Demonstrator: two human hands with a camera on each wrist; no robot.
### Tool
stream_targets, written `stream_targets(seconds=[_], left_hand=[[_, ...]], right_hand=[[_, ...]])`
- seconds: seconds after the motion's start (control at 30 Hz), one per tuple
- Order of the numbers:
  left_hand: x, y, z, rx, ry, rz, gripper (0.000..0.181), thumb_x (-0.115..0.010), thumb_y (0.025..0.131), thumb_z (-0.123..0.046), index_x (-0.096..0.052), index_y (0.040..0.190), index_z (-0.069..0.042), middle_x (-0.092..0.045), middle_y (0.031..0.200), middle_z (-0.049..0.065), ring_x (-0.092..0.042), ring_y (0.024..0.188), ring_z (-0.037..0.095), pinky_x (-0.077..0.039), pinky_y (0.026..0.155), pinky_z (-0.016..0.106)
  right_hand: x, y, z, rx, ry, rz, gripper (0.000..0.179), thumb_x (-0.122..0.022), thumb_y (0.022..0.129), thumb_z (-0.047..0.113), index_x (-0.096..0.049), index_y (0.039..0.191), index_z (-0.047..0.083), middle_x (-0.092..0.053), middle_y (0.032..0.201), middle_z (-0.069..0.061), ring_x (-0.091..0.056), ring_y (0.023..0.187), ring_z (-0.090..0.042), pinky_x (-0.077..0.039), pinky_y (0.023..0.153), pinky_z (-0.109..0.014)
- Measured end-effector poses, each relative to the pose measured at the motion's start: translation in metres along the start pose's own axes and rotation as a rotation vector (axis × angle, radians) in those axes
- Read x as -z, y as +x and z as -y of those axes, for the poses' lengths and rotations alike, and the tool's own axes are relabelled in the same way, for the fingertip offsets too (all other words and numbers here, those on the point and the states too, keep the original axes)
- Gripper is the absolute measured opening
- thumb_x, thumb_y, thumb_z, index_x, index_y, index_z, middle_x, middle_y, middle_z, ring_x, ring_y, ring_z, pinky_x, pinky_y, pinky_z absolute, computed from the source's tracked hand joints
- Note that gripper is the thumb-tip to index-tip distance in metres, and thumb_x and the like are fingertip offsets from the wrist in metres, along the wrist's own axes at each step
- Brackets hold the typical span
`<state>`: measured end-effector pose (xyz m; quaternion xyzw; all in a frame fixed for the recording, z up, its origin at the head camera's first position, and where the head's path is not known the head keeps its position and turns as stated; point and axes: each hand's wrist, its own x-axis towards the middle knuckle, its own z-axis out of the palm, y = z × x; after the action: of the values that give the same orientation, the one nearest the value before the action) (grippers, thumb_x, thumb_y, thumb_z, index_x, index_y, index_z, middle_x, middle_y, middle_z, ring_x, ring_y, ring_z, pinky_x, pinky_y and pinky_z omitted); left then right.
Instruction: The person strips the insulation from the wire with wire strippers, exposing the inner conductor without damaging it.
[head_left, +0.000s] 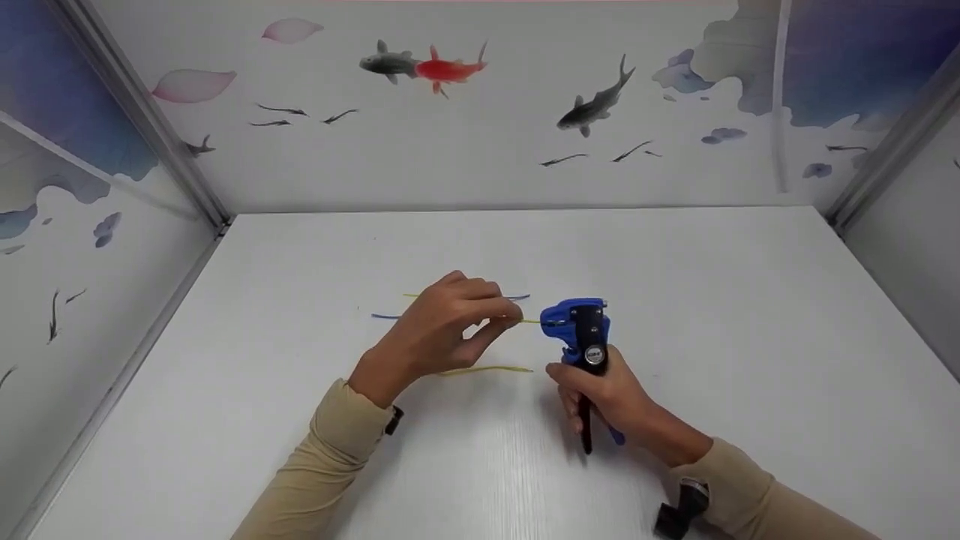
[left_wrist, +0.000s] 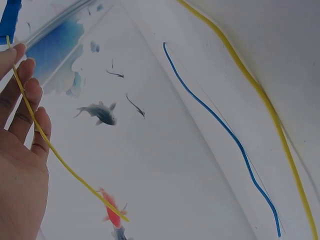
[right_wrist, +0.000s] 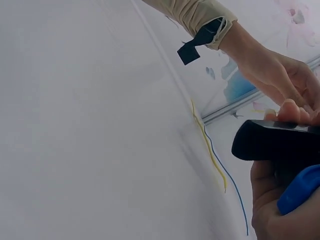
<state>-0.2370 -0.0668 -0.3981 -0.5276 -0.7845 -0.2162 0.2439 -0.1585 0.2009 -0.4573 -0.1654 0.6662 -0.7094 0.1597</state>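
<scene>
My left hand [head_left: 450, 322] pinches a thin yellow wire [head_left: 531, 322] between thumb and fingertips. One end of that wire reaches the nose of a blue and black wire stripper [head_left: 576, 322]; in the left wrist view its other part trails past the palm as a loose tail. Below the stripper's head, my right hand [head_left: 615, 386] grips the handles, with the tool upright and its mouth facing left. In the right wrist view, a black handle [right_wrist: 270, 142] and a blue one [right_wrist: 300, 190] show close up among the fingers.
A second yellow wire [head_left: 495, 368] lies on the white table [head_left: 480, 465] just in front of the left hand. Behind that hand lies a blue wire [head_left: 385, 316], its middle hidden. Fish-printed panels [head_left: 495, 150] wall the table at the back and sides.
</scene>
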Motion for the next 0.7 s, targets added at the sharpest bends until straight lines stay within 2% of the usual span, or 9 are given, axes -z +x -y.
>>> stream_targets(seconds=[0.13,0.23,0.43,0.7], left_hand=[[0.0016,-0.0006,0.0000,0.008,-0.002,0.014,0.010,-0.071,0.106,-0.021,-0.081,0.108,-0.022,-0.075,0.094,-0.007,-0.067,0.082,0.009,-0.050,0.078,0.031],[0.0024,-0.0014,0.0000,0.012,-0.010,0.022,0.011,-0.071,0.106,-0.021,-0.081,0.109,-0.021,-0.076,0.094,-0.007,-0.066,0.082,0.009,-0.051,0.079,0.031],[0.0025,-0.0012,-0.0002,0.016,-0.018,0.016,0.010,-0.071,0.106,-0.021,-0.081,0.109,-0.021,-0.075,0.092,-0.007,-0.064,0.078,0.009,-0.052,0.080,0.031],[0.0011,-0.0012,-0.0003,0.003,-0.023,0.010,0.009,-0.071,0.106,-0.020,-0.080,0.108,-0.020,-0.074,0.090,-0.007,-0.063,0.076,0.008,-0.052,0.077,0.031]], right_hand=[[-0.0015,0.0002,-0.0018,0.003,0.072,0.069,0.041,-0.063,0.109,0.017,-0.055,0.078,-0.008,-0.068,0.064,-0.002,-0.070,0.054,-0.017,-0.064,0.061,-0.037],[-0.0029,0.0004,-0.0024,0.009,0.082,0.095,0.041,-0.061,0.110,0.017,-0.055,0.080,-0.010,-0.070,0.066,-0.003,-0.072,0.056,-0.018,-0.065,0.064,-0.040],[-0.0030,-0.0001,-0.0017,0.014,0.034,0.052,0.047,-0.061,0.110,0.019,-0.052,0.081,-0.016,-0.069,0.064,-0.002,-0.071,0.054,-0.018,-0.064,0.061,-0.040],[-0.0037,-0.0005,-0.0012,-0.025,0.036,-0.019,0.044,-0.066,0.108,0.021,-0.058,0.071,-0.001,-0.065,0.059,-0.002,-0.066,0.047,-0.017,-0.060,0.053,-0.036]])
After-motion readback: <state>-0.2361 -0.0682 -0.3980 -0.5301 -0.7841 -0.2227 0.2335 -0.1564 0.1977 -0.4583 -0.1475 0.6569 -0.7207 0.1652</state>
